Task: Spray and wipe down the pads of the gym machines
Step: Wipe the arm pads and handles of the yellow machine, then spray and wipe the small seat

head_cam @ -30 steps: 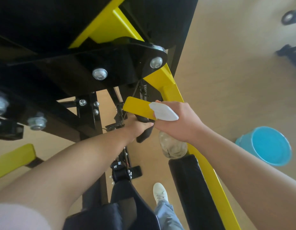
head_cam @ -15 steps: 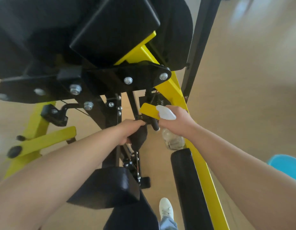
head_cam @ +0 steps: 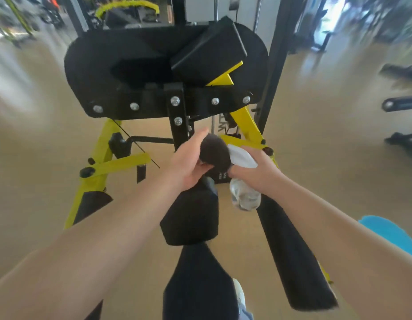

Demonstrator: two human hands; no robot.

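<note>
Left hand (head_cam: pixel 189 162) cups a dark cloth (head_cam: pixel 214 151), balled up. The wad sits against the palm with the thumb under it and the fingers (head_cam: pixel 204 132) reaching up past it; frame is blurry, so the exact finger wrap is unclear. Right hand (head_cam: pixel 258 172) is clamped round the neck of a spray bottle (head_cam: pixel 245 197). The white trigger head sticks out above the fist, touching the cloth wad, and the clear body hangs below the fist, tilted. The two hands are just beside each other, cloth between them.

Pads relative to the grips:
- small black pad (head_cam: pixel 191 218): directly under the left hand, its top edge at the heel of the palm; contact unclear.
- long black pad (head_cam: pixel 292 255): starts just under the bottle body and runs back toward the person along the inside of the right forearm.
- big black pad (head_cam: pixel 135 70): well above and beyond both hands, bolted onto a black bracket.
- block pad (head_cam: pixel 209 51): above the hands, tilted, overlapping the big pad's right side.

The yellow frame (head_cam: pixel 245 118) has one leg behind the right hand and another out to the left of the left hand. A blue bucket (head_cam: pixel 389 234) sits right of the right forearm, partly hidden by it. A white shoe (head_cam: pixel 238 294) shows low between the forearms, on the tan floor (head_cam: pixel 50 146). Background is too blurred to read.
</note>
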